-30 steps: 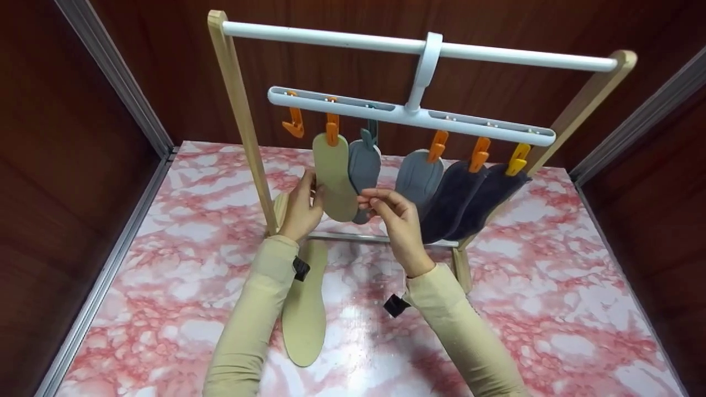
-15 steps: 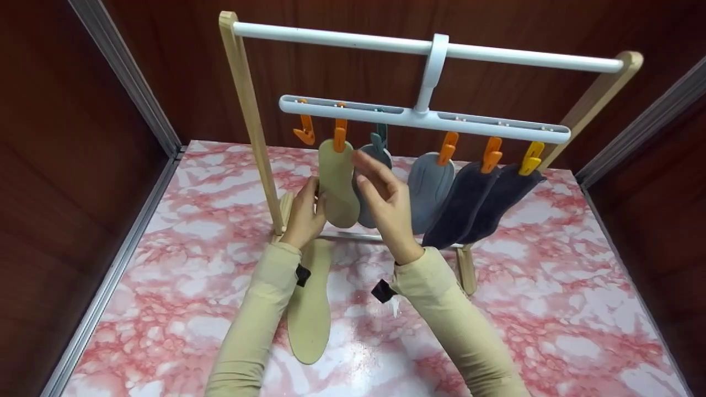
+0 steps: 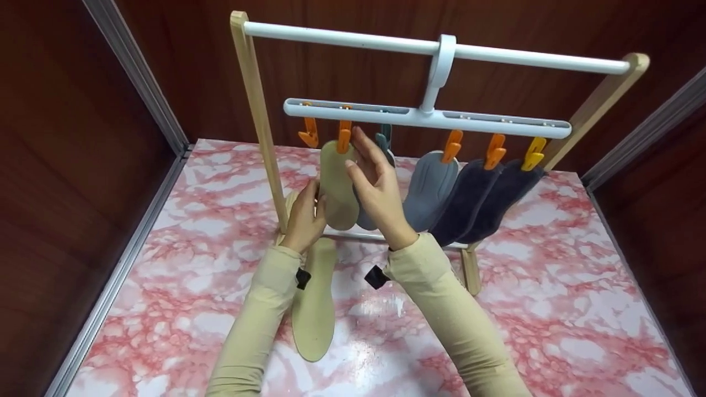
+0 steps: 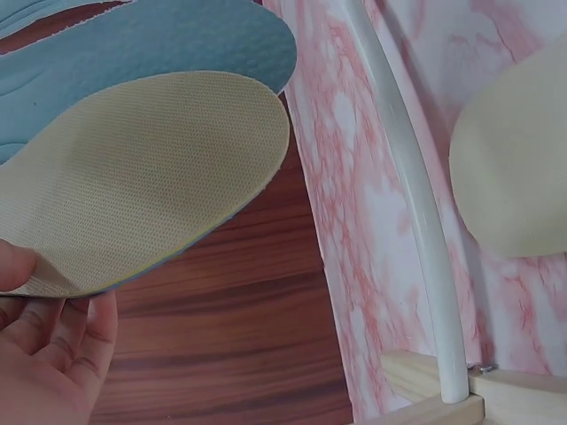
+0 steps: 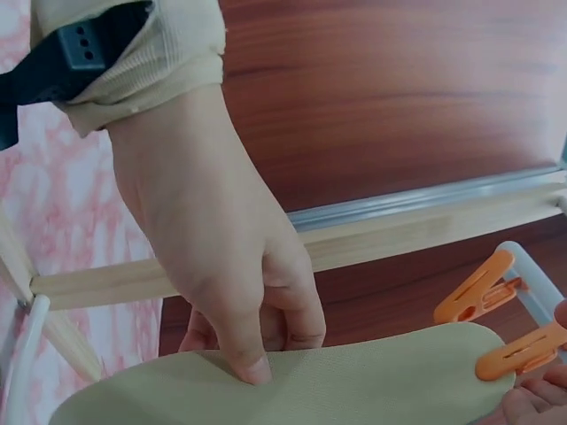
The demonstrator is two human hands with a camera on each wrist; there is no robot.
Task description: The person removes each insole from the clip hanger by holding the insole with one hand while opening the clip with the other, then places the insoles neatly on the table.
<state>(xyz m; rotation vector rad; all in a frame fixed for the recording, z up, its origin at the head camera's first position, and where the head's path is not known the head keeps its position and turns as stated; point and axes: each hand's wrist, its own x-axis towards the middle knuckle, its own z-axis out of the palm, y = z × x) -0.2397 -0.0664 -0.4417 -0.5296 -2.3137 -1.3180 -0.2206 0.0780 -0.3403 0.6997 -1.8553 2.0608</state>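
Observation:
A beige insole (image 3: 339, 190) hangs from an orange clothes peg (image 3: 343, 138). My left hand (image 3: 306, 216) pinches its left edge, thumb on the front face and fingers behind, as the right wrist view shows too. The left wrist view has that insole (image 4: 168, 168) tilted, with a blue one behind. My right hand (image 3: 380, 187) is raised at the insole's upper right edge, fingers extended beside the peg and thumb apart from them. In the right wrist view its fingertips (image 5: 536, 394) come in at the clipped end. They partly hide a grey insole hanging behind.
The white peg hanger (image 3: 375, 114) hooks over a wood-framed rack's rail (image 3: 342, 37). An unused orange peg (image 3: 310, 132) hangs at its left. Rightward hang a grey-blue insole (image 3: 430, 184) and two dark ones (image 3: 469, 193). Another beige insole (image 3: 314, 309) lies on the marbled surface.
My right hand has risen from the insole's lower right side to its top near the orange peg, its fingers spreading straighter. The left hand keeps its pinch; the head view has shifted slightly.

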